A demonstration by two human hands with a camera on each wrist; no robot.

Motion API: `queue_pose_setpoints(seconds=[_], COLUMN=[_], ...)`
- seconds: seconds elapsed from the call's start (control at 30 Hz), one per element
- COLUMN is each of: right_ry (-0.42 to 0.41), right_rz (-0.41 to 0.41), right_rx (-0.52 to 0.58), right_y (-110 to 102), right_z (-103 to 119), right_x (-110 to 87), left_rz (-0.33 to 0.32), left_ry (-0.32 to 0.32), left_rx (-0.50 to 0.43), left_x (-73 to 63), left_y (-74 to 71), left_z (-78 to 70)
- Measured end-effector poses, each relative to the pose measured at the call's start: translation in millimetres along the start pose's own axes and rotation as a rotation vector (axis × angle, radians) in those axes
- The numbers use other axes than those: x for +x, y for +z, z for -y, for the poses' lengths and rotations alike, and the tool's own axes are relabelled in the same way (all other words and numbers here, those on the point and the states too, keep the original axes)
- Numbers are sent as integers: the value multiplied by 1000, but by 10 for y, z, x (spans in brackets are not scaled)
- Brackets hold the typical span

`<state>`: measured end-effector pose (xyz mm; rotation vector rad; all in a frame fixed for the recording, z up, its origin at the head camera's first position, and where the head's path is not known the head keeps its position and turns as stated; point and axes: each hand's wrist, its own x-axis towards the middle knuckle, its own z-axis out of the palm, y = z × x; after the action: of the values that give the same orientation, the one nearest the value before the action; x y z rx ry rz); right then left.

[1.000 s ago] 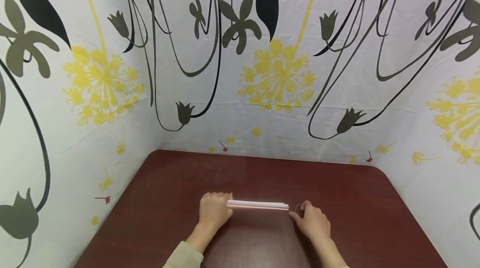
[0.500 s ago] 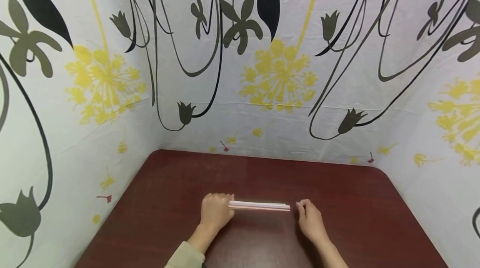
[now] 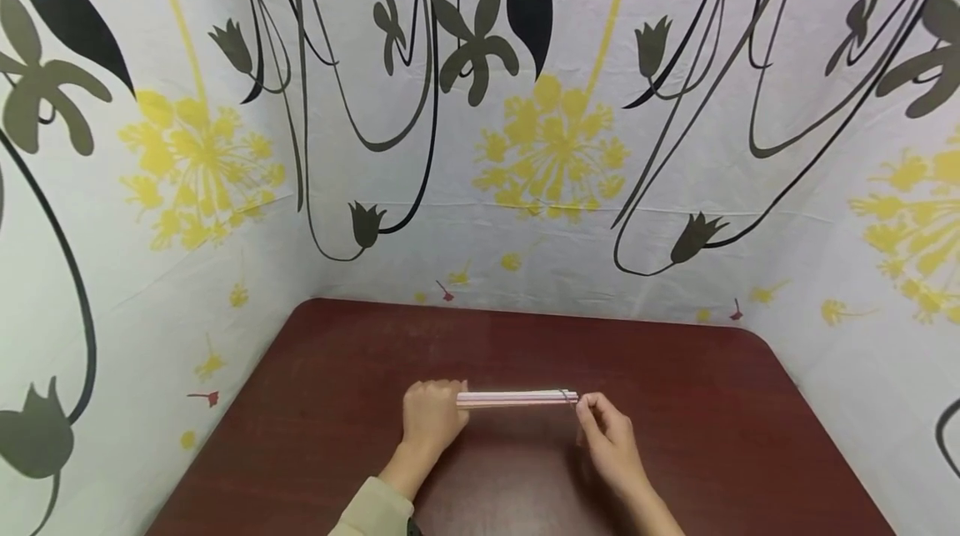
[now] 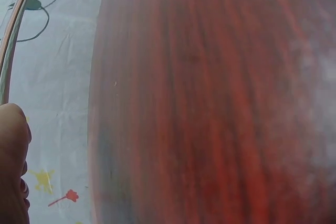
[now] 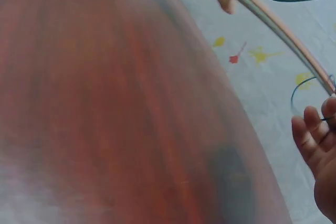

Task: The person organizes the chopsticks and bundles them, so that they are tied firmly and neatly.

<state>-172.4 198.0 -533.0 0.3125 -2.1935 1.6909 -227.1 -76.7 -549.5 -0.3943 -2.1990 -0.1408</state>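
Observation:
My left hand (image 3: 432,415) grips one end of a bundle of slim, straight pale sticks (image 3: 513,398), pink and white, held level above the table. At the bundle's free right end, my right hand (image 3: 611,440) pinches a thin dark loop (image 3: 567,396), like an elastic band. Part of that loop crosses the sticks near their tips. In the right wrist view the loop (image 5: 302,83) hangs out beside the sticks (image 5: 283,35), close to the curled fingers (image 5: 311,129). Only a part of the left hand (image 4: 13,161) shows in the left wrist view, below the sticks (image 4: 10,45).
Beneath both hands lies a dark red-brown table (image 3: 375,344) with rounded far corners. White cloth (image 3: 465,177) printed with flowers and stems hangs close around its back and sides.
My right hand has moved left to the bundle's end, and the loop now crosses the sticks there. The left hand keeps its grip, with the bundle slightly higher in view.

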Motion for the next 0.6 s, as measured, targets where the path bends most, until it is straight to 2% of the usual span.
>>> queue_pose_setpoints(seconds=[0.1, 0.17, 0.23, 0.33, 0.4, 0.47, 0.53, 0.6], right_ry=[-65, -54, -6, 119, 193, 226, 212, 121], right_rz=[14, 34, 54, 66, 76, 89, 111, 132], right_rx=[-6, 23, 61, 102, 105, 70, 37, -5], right_y=[46, 80, 113, 167, 200, 237, 275, 317], right_z=[-23, -34, -41, -48, -48, -46, -37, -29], right_x=[-54, -78, -92, -99, -95, -90, -86, -85], left_rz=[-5, -7, -12, -35, -51, -59, -58, -47], left_ry=[-6, -9, -14, -18, -18, -19, -24, -34], left_rx=[3, -3, -14, -31, -37, -35, -31, -18], left_x=[8, 22, 36, 48, 50, 45, 33, 17], left_y=[-4, -10, -17, -23, -22, -21, -20, -24], left_z=[-1, 0, 2, 7, 11, 11, 9, 5])
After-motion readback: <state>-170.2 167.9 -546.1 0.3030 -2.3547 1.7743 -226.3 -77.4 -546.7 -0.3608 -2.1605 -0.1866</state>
